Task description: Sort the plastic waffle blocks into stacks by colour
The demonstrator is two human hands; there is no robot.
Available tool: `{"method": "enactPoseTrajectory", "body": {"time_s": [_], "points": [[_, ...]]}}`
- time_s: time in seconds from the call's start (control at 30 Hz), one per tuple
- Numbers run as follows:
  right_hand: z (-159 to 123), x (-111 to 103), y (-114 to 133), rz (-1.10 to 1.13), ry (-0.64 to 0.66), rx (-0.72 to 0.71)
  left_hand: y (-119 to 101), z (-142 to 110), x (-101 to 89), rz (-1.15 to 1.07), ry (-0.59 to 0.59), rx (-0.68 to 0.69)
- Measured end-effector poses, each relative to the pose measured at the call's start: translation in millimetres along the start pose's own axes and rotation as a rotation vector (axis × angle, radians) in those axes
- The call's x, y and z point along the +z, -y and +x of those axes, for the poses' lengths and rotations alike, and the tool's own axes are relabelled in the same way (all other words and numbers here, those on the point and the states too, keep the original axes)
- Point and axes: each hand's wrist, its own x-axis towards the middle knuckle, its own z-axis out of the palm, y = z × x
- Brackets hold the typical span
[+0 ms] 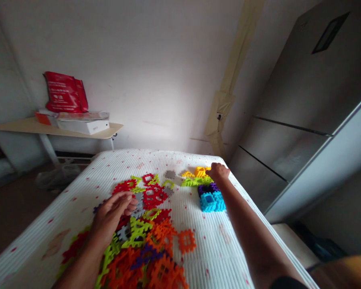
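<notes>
A pale wall (156,80) stands behind a surface under a white, ribbed cover (174,156) with small red marks. The yellow interlocking pieces (200,171) lie directly beside the fingers of the right hand (219,171), on their inner side; contact is not clearly resolved. The right hand's fingers bend downward, and whether they pinch a piece cannot be told. Nearer the wearer than this grip lie, in sequence, a lime-green row (194,182), purple pieces (203,189) and light-blue pieces (208,202), the last standing in close-packed stacks beside the right forearm. The left hand (117,206) is above the far left part of a mixed pile (161,237) of red, lime-green, grey, orange and purple pieces, its fingers loosely curved; their tips do not show clearly enough to tell whether they close on anything. A grey square piece (170,174) lies between the two hands, beyond the left one. Farther beyond the left hand, a side table (27,126) bears a white box (84,125) and a red bag (64,93). A tall grey unit (289,104) stands to the right of the right hand.
</notes>
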Motion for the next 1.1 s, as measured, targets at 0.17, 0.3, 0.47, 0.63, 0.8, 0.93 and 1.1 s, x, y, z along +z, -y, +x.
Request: {"method": "enactPoseTrajectory", "body": {"time_s": [0.17, 0.3, 0.47, 0.63, 0.8, 0.93, 1.1], "points": [[-4, 0, 3, 0.008, 0.011, -0.063, -1, -1, 0.1, 0.001, 0.001, 0.012], [-12, 0, 17, 0.062, 0.023, -0.209, -1, -1, -0.1, -0.02, -0.002, 0.021], [-33, 2, 56, 0.163, 0.047, -0.44, 4, 1, -0.7, -0.029, -0.035, 0.02], [-54, 12, 106, 0.205, 0.078, -0.544, 8, 4, -2.9, -0.041, -0.075, 0.015], [-61, 25, 145, 0.21, 0.112, -0.542, 11, 7, -4.5, -0.06, -0.117, 0.025], [-57, 33, 152, 0.174, 0.136, -0.477, 11, 7, -4.4, -0.069, -0.132, 0.022], [-48, 40, 141, 0.138, 0.14, -0.414, 11, 6, -3.7, -0.08, -0.141, 0.013]]}}
